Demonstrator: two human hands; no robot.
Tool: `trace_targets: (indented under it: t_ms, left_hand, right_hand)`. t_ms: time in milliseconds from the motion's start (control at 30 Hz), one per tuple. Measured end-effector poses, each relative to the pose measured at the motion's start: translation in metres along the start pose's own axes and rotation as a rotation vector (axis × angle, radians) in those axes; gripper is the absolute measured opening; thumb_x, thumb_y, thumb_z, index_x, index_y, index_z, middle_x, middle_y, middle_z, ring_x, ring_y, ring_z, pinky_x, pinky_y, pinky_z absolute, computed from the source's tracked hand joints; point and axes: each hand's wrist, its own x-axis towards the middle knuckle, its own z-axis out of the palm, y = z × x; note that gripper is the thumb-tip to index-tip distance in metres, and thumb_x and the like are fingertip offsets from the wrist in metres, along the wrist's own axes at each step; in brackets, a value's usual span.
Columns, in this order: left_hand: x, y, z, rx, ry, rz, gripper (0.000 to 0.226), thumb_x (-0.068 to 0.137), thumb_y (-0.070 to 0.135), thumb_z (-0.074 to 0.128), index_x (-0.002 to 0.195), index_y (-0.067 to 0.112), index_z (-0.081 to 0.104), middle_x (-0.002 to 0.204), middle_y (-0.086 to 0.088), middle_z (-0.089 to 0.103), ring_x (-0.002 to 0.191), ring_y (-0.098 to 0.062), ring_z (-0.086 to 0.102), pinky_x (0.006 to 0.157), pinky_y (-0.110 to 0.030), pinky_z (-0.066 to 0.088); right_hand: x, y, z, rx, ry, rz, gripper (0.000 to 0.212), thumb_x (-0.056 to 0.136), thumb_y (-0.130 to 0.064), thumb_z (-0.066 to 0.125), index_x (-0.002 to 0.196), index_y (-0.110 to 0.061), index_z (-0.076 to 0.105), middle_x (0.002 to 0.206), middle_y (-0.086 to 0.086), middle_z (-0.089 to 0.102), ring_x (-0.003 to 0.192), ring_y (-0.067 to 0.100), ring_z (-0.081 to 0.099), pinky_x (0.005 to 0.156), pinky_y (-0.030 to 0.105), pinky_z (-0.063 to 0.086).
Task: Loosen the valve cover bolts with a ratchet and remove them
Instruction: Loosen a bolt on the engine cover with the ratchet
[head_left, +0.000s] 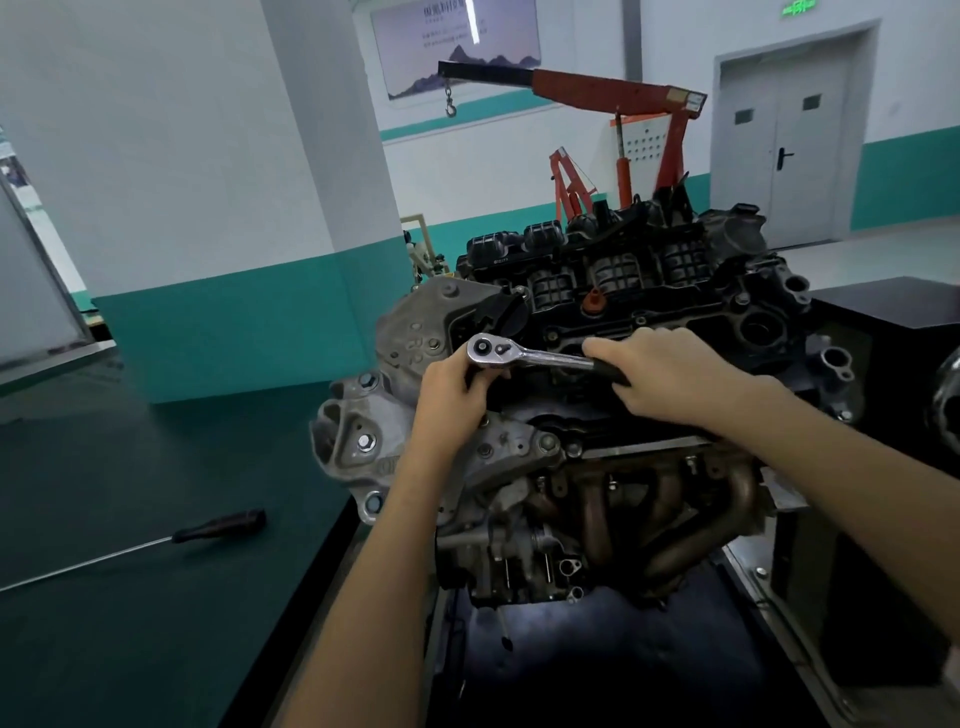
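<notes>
Lower left of the frame: broad green bench top (130, 649), with a screwdriver (218, 526) lying well apart from the engine (597, 519). Bench edge just beside the engine's left flank; black cabinet (893, 312) close at right. Writing on the wall poster (498, 57) at upper centre and the green sign (800, 6) at upper right too blurred to read. At centre, ratchet (524, 357) over the valve cover (649, 291), long axis nearly level, head pointing left, handle right. Left hand (452, 395) curled about the head; right hand (670, 379) wrapped round the handle.
</notes>
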Motion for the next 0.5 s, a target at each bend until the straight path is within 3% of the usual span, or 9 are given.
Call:
trace_targets:
  t_ms: [133, 200, 267, 367, 433, 500]
  left_hand:
    - [-0.001, 0.0, 0.003, 0.069, 0.063, -0.011, 0.013, 0.091, 0.0, 0.059, 0.094, 0.004, 0.07, 0.067, -0.001, 0.065, 0.058, -0.013, 0.055, 0.058, -0.015, 0.037]
    - [0.0, 0.0, 0.003, 0.1, 0.075, -0.001, 0.012, 0.088, -0.003, 0.057, 0.09, 0.002, 0.067, 0.057, 0.005, 0.055, 0.053, -0.016, 0.049, 0.053, -0.016, 0.034]
    - [0.002, -0.001, 0.004, 0.117, 0.064, -0.013, 0.014, 0.084, -0.005, 0.053, 0.084, 0.001, 0.065, 0.059, -0.001, 0.059, 0.057, -0.023, 0.055, 0.057, -0.026, 0.04]
    - [0.002, -0.007, 0.005, 0.061, 0.029, -0.053, 0.015, 0.085, 0.0, 0.055, 0.076, 0.008, 0.064, 0.072, -0.01, 0.068, 0.072, -0.027, 0.065, 0.069, -0.039, 0.049]
    - [0.0, -0.004, 0.004, 0.021, 0.036, -0.064, 0.028, 0.086, 0.001, 0.059, 0.073, 0.025, 0.062, 0.073, -0.005, 0.07, 0.073, -0.02, 0.066, 0.07, -0.032, 0.05]
    - [0.0, -0.004, 0.003, 0.012, 0.049, -0.049, 0.031, 0.085, 0.0, 0.061, 0.073, 0.029, 0.061, 0.072, -0.002, 0.07, 0.072, -0.016, 0.066, 0.069, -0.028, 0.049]
  right_hand:
    - [-0.022, -0.023, 0.023, 0.126, 0.061, 0.114, 0.026, 0.086, -0.019, 0.056, 0.111, -0.022, 0.047, 0.083, 0.006, 0.059, 0.084, 0.035, 0.064, 0.065, 0.036, 0.04]
    - [-0.044, -0.06, 0.045, 0.514, 0.048, 0.234, 0.022, 0.084, -0.015, 0.059, 0.102, -0.022, 0.046, 0.073, 0.002, 0.054, 0.074, 0.033, 0.063, 0.06, 0.036, 0.045]
    - [-0.05, -0.105, 0.063, 0.838, 0.078, 0.334, 0.021, 0.083, -0.009, 0.058, 0.095, -0.019, 0.045, 0.069, 0.005, 0.055, 0.066, 0.032, 0.061, 0.056, 0.04, 0.049]
    - [-0.041, -0.163, 0.082, 0.958, 0.184, 0.478, 0.036, 0.085, -0.01, 0.054, 0.12, -0.013, 0.047, 0.081, 0.013, 0.062, 0.077, 0.035, 0.062, 0.063, 0.038, 0.05]
    - [-0.037, -0.18, 0.084, 1.02, 0.2, 0.524, 0.047, 0.088, -0.013, 0.052, 0.133, -0.014, 0.041, 0.09, 0.015, 0.064, 0.081, 0.034, 0.064, 0.067, 0.039, 0.053]
    - [-0.037, -0.169, 0.082, 0.972, 0.139, 0.521, 0.051, 0.087, -0.013, 0.052, 0.136, -0.016, 0.04, 0.094, 0.018, 0.063, 0.085, 0.036, 0.063, 0.071, 0.041, 0.053]
